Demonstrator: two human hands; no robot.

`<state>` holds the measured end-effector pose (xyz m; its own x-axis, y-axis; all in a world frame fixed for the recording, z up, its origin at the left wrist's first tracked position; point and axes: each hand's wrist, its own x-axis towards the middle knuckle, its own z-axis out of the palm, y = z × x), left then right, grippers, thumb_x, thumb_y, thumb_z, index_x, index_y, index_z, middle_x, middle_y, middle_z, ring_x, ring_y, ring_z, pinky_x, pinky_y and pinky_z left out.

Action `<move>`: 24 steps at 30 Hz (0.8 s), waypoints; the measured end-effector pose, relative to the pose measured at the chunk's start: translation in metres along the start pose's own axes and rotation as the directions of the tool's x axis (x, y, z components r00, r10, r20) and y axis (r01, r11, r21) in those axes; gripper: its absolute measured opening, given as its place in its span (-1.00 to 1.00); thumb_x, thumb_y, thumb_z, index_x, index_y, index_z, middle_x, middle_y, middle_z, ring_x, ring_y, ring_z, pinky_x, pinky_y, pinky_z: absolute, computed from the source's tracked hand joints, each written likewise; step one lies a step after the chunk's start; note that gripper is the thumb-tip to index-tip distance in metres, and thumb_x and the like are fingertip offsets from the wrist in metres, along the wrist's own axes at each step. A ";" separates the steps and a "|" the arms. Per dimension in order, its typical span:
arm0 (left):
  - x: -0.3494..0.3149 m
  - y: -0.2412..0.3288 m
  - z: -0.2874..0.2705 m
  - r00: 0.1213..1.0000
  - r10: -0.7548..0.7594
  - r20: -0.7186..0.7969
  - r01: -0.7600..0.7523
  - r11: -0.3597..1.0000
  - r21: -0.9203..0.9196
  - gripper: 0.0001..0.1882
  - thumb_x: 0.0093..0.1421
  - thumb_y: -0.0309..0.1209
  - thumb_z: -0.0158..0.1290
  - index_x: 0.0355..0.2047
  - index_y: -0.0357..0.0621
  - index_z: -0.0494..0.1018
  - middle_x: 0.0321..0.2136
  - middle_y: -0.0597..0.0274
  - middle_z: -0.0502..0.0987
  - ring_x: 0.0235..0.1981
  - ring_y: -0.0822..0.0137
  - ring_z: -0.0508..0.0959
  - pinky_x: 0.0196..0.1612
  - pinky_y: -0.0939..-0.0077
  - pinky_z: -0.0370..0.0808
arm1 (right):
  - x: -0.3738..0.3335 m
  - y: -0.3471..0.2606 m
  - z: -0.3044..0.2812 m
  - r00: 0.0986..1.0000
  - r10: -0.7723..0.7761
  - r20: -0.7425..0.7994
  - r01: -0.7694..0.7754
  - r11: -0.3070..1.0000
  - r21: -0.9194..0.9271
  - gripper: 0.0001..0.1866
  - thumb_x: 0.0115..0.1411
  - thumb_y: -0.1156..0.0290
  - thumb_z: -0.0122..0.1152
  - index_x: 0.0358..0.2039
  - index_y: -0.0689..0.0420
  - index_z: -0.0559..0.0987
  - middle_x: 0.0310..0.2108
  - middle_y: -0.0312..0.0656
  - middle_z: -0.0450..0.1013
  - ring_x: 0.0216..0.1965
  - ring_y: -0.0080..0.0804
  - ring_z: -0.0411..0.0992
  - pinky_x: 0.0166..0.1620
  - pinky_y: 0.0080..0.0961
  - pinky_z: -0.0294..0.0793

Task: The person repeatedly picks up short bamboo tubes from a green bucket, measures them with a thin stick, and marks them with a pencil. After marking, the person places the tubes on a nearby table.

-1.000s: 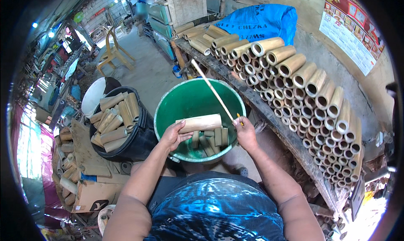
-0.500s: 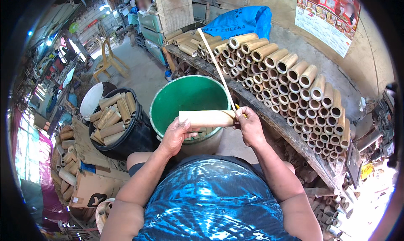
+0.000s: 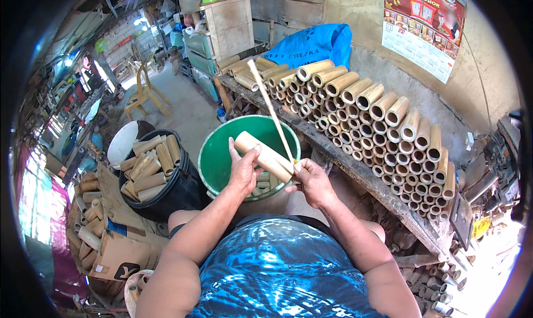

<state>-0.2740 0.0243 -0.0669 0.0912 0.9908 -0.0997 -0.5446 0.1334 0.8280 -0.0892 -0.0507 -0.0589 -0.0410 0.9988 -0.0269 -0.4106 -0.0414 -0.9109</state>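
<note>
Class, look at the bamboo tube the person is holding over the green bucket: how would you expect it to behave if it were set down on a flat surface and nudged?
The bamboo tube looks round and smooth, so it would probably roll. Its hollow look, like the stacked tubes, suggests it is light for its size. It seems stiff: the left hand holds it unbent.

- I see a long wooden bench (image 3: 355, 171) running along the wall on my right, carrying a big stack of bamboo tubes (image 3: 383, 129) lying on their sides, open ends toward me.
- At its far end, a blue sack (image 3: 313, 43) rests behind the tubes.
- On the ground (image 3: 191, 112) I see a green bucket (image 3: 214, 162), a black tub (image 3: 172, 193) full of bamboo pieces, and flattened cardboard (image 3: 119, 254) with more pieces (image 3: 86, 237) alongside.
</note>
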 end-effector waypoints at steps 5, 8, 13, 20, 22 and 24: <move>0.035 0.021 -0.006 0.914 -0.357 0.194 0.376 0.924 -0.070 -0.47 0.21 -0.32 0.09 0.14 -0.24 0.23 -0.19 -0.06 0.52 -0.20 0.09 0.60 -0.07 0.13 0.61 | 0.014 -0.025 -0.027 0.944 -0.317 -0.095 0.156 0.677 -0.719 -0.84 0.31 0.39 0.12 -0.33 0.24 0.49 -0.40 -0.10 0.47 -0.32 -0.36 0.42 -0.17 -0.40 0.41; 0.016 0.014 -0.008 0.755 -0.536 0.378 0.555 0.829 0.067 -0.39 0.13 -0.36 0.16 0.11 -0.38 0.21 -0.27 -0.15 0.53 -0.31 0.06 0.63 -0.17 0.23 0.67 | 0.030 -0.032 -0.034 0.920 -0.385 -0.075 0.212 0.648 -0.731 -0.82 0.30 0.37 0.13 -0.30 0.25 0.48 -0.40 -0.07 0.45 -0.31 -0.35 0.41 -0.14 -0.37 0.41; -0.037 0.007 0.002 0.660 -0.555 0.505 0.352 0.823 0.445 -0.04 0.02 -0.43 0.23 0.38 -0.21 -0.02 -0.03 -0.03 0.40 -0.22 0.14 0.61 -0.15 0.28 0.63 | 0.021 -0.025 -0.037 0.986 -0.165 0.015 0.146 0.820 -0.553 -0.80 0.35 0.32 0.10 -0.30 0.20 0.49 -0.46 -0.29 0.43 -0.38 -0.58 0.36 -0.25 -0.54 0.40; -0.096 0.028 -0.027 0.880 -0.334 0.337 -0.045 0.647 0.761 -0.14 0.10 -0.30 0.29 0.31 -0.31 0.11 0.01 0.01 0.40 0.11 0.27 0.40 0.17 0.45 0.32 | -0.033 -0.027 -0.049 0.998 -0.030 0.055 0.059 0.744 -0.666 -0.82 0.35 0.34 0.11 -0.32 0.18 0.50 -0.41 -0.32 0.45 -0.32 -0.56 0.34 -0.19 -0.52 0.37; -0.104 0.024 -0.036 0.929 -0.102 0.357 -0.178 0.722 0.668 -0.31 0.10 -0.37 0.30 0.17 -0.28 0.23 0.05 0.04 0.37 0.11 0.26 0.40 0.15 0.36 0.37 | -0.040 -0.030 -0.045 0.997 -0.056 0.052 0.076 0.769 -0.635 -0.84 0.33 0.38 0.14 -0.34 0.21 0.51 -0.40 -0.31 0.45 -0.30 -0.55 0.34 -0.17 -0.52 0.37; -0.106 0.021 -0.042 0.907 0.118 0.405 -0.367 0.693 0.621 -0.36 0.08 -0.44 0.32 0.13 -0.22 0.27 0.08 0.07 0.34 0.12 0.25 0.39 0.15 0.34 0.40 | -0.045 -0.031 -0.036 0.989 -0.088 0.115 0.143 0.734 -0.663 -0.85 0.32 0.40 0.15 -0.34 0.22 0.51 -0.39 -0.29 0.45 -0.30 -0.53 0.34 -0.16 -0.51 0.38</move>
<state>-0.3302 -0.0770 -0.0620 0.3560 0.9056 0.2303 0.1067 -0.2843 0.9528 -0.0424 -0.0930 -0.0444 -0.1095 0.9888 0.1012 0.2968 0.1297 -0.9461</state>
